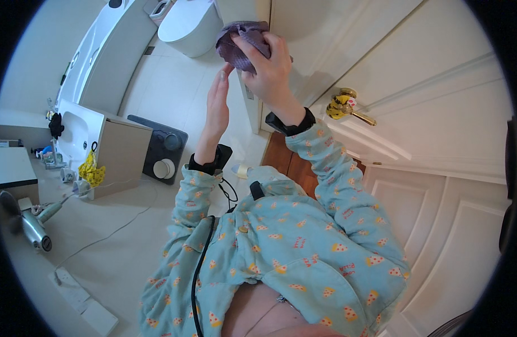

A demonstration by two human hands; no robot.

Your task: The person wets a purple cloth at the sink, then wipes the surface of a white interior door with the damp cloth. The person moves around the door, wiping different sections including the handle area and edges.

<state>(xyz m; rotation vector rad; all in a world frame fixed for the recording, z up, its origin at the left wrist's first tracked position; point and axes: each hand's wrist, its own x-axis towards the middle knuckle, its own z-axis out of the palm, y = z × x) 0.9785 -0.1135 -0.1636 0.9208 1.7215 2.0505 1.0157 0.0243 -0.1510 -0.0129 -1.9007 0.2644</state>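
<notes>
My right hand (270,63) presses a crumpled purple textured cloth (227,48) at the white door jamb (255,111), with its fingers spread over the fabric. Below and to the left, my left hand (217,97) is raised with its fingers straight and close together. Its fingertips reach the cloth's lower edge; whether they touch the cloth or the jamb I cannot tell. Nothing shows in that palm. Both wrists wear black bands. To the right, a brass lever handle (347,108) wrapped in yellow and black fabric sits on a white panelled door (414,97).
Past the doorway are a white toilet (189,27), a bathtub (115,54) and a washbasin (79,126). A dark mat (151,139) bearing a round white object (163,168) lies on the tiles. A hair dryer (35,229) with a trailing cord stands at far left. Wooden flooring (279,153) begins at the threshold.
</notes>
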